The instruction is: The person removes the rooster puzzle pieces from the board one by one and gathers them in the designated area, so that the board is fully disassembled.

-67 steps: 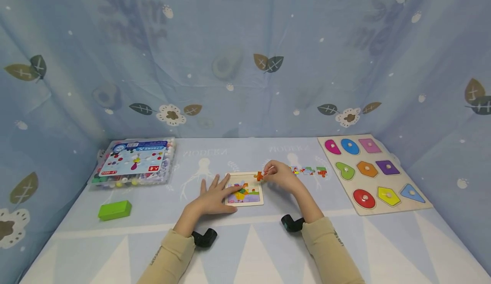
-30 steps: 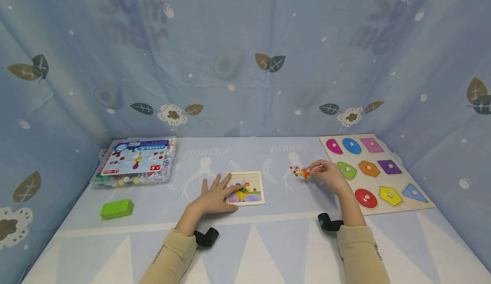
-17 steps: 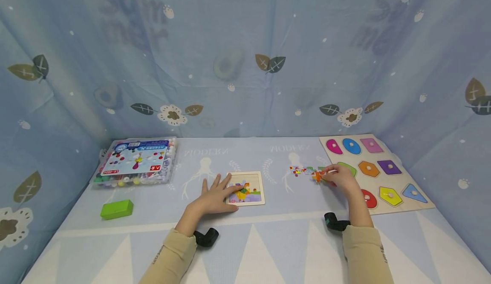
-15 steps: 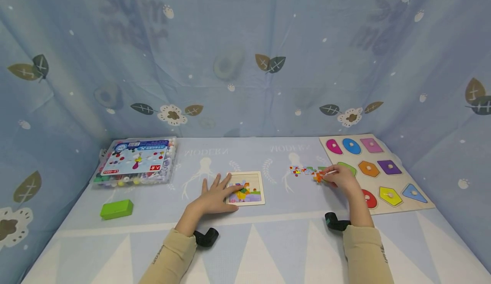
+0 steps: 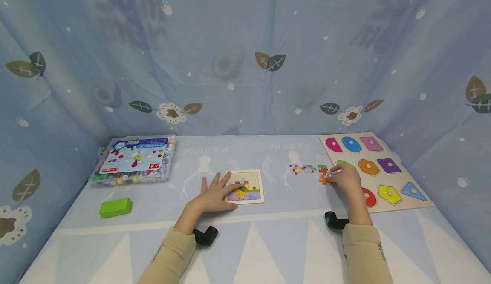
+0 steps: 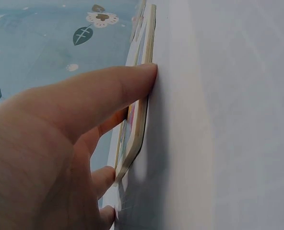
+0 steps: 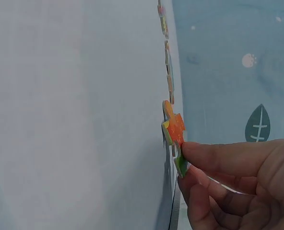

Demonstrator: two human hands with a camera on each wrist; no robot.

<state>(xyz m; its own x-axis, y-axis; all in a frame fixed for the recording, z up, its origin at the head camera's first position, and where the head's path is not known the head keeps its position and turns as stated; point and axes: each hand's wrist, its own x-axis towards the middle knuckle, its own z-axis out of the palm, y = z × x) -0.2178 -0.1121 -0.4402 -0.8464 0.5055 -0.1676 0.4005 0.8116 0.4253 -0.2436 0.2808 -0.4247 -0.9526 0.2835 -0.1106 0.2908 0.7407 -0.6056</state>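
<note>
My left hand [image 5: 212, 196] lies with spread fingers over the left side of a small wooden jigsaw tray [image 5: 251, 173]; in the left wrist view the thumb touches the tray's edge [image 6: 142, 117]. Assembled colourful pieces fill the tray's lower part, and bare wood shows along its top. To the right, my right hand [image 5: 347, 179] pinches an orange puzzle piece [image 5: 323, 179] between thumb and fingers. In the right wrist view this piece [image 7: 175, 128] has green at its lower end and is tilted. Just behind it is a row of loose puzzle pieces [image 5: 308, 169].
A wooden shape board [image 5: 360, 185] with knobbed shapes lies right of and partly behind my right hand. At the back left is a clear plastic box [image 5: 134, 158] of small coloured parts, with a green block [image 5: 115, 207] in front. A blue patterned curtain [image 5: 245, 101] hangs behind the table.
My right hand has carried the orange puzzle piece from the tray's upper right corner rightwards to the loose pieces, then slightly further right. The left hand has stayed on the tray.
</note>
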